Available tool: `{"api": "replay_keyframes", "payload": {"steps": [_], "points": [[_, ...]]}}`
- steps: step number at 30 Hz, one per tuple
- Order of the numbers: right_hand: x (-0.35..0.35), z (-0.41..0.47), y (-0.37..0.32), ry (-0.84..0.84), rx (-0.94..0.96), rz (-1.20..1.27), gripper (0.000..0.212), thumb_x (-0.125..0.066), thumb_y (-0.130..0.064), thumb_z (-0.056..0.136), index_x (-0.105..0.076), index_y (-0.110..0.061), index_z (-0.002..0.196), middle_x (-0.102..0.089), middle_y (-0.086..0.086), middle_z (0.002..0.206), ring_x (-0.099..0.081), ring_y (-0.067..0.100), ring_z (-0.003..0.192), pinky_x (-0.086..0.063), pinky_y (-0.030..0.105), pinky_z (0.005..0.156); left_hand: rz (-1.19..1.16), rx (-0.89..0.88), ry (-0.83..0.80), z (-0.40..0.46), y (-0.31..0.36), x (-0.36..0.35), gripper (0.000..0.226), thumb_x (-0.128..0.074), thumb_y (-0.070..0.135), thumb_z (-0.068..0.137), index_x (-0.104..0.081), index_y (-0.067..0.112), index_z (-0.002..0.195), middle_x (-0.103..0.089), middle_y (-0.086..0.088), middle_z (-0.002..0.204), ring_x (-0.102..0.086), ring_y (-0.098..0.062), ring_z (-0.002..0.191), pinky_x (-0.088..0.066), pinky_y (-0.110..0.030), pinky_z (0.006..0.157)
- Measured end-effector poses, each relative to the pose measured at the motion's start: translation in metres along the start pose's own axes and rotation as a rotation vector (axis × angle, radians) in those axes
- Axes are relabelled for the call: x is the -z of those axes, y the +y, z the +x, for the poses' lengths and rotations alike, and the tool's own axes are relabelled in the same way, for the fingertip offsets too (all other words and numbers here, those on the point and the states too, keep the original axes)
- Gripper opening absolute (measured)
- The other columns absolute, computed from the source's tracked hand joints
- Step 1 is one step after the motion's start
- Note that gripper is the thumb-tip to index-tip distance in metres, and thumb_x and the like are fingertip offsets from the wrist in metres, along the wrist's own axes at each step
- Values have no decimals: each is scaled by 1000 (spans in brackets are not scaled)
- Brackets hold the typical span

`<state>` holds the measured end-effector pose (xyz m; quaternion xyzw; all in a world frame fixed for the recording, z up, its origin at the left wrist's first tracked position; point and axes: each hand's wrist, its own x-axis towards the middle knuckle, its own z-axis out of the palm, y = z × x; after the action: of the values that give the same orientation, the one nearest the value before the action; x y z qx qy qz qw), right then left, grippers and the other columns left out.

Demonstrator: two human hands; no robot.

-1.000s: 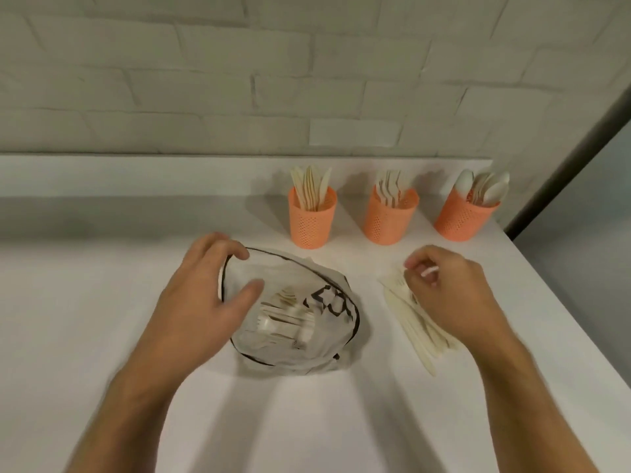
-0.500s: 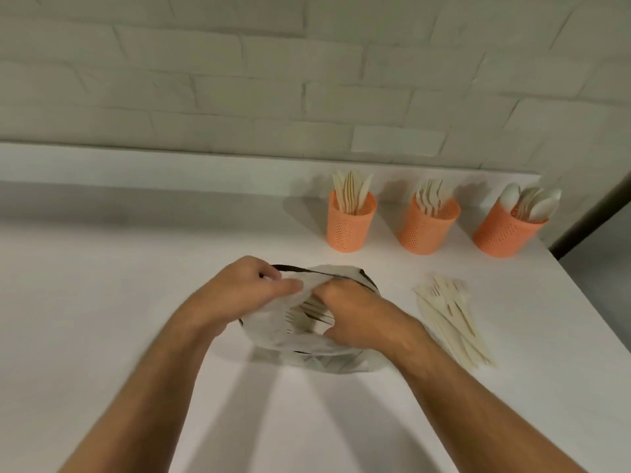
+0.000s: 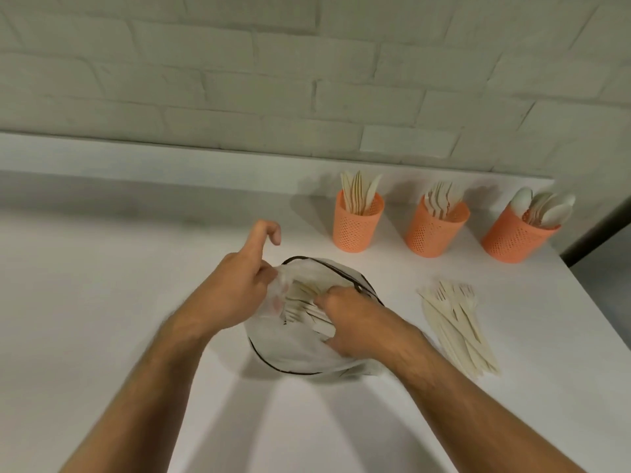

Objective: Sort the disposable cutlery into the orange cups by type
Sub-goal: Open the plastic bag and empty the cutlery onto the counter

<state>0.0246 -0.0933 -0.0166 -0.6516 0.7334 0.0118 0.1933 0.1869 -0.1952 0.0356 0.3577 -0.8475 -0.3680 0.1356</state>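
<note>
A translucent white bag [image 3: 297, 353] with a dark rim lies on the white counter and holds several pale cutlery pieces [image 3: 300, 302]. My left hand [image 3: 235, 288] pinches the bag's left edge, index finger raised. My right hand [image 3: 355, 322] is inside the bag's mouth, fingers curled around cutlery. Three orange perforated cups stand at the back right: the left cup [image 3: 356, 223] holds knives, the middle cup [image 3: 435, 230] forks, the right cup [image 3: 515, 238] spoons. A loose pile of forks and knives [image 3: 457, 322] lies on the counter right of the bag.
The white counter [image 3: 102, 302] ends in a raised ledge under a pale brick wall [image 3: 239, 80]. Its right edge [image 3: 601, 319] falls off just beyond the loose pile and the spoon cup.
My right hand left the loose pile and went into the bag, where it now grips cutlery. My left hand shifted from resting on the bag to pinching its edge open.
</note>
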Motion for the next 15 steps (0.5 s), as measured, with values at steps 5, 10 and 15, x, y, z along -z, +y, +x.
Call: {"api": "replay_keyframes", "payload": {"steps": [5, 10, 15], "points": [[-5, 2, -6, 36, -9, -30, 18, -70, -19, 82, -58, -9, 92, -58, 6, 94, -57, 23, 83, -51, 32, 70, 299, 31, 131, -9, -4, -15, 45, -41, 3, 88, -67, 39, 86, -69, 9, 95, -62, -19, 85, -52, -32, 71], [-1, 4, -9, 28, -1, -11, 20, -70, -17, 78, -57, -12, 93, -57, 6, 93, -58, 24, 83, -46, 30, 67, 332, 156, -49, -28, 0, -29, 65, -65, 39, 81, -36, 36, 139, -34, 20, 137, -56, -21, 110, -48, -32, 86], [1, 1, -9, 7, -21, 26, 25, -76, -21, 78, -55, -11, 90, -61, 3, 90, -59, 21, 79, -47, 31, 64, 146, 230, -146, -38, -9, -32, 95, -68, -4, 68, -27, 39, 141, -12, 19, 132, -62, -23, 84, -55, -32, 51]]}}
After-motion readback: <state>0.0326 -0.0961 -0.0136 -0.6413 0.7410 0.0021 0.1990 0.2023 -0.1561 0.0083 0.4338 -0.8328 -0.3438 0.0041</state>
